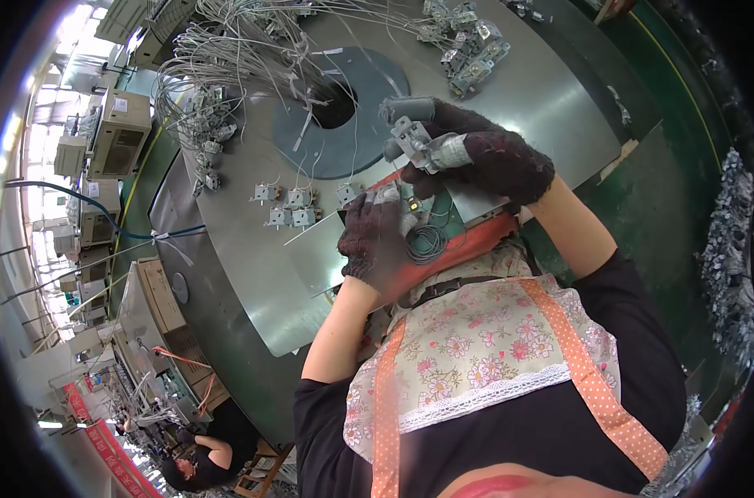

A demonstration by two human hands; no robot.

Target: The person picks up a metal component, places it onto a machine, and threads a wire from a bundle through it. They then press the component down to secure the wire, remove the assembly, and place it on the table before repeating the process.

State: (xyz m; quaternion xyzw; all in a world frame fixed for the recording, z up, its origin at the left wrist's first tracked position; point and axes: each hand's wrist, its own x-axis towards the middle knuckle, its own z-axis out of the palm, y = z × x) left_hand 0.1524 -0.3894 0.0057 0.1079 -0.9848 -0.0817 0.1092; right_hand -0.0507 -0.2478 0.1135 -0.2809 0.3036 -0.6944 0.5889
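Both hands wear dark knitted gloves with grey fingertips. My right hand (476, 149) grips a small grey metal component (417, 143) with thin wires, held above the grey metal table (526, 91). Just below it, my left hand (375, 239) holds a coil of grey wire (427, 242) beside a small green panel (446, 209). The two hands are close together, almost touching, over an orange-red tray edge (468, 242). A floral apron with orange dotted straps (485, 349) fills the lower part of the view.
A row of several small grey components (298, 203) lies on the round table. Bundles of grey wires with parts (228, 58) pile at the back left, more parts (468, 50) at the back. A dark round disc (344, 108) marks the centre. Another person (199, 461) sits lower left.
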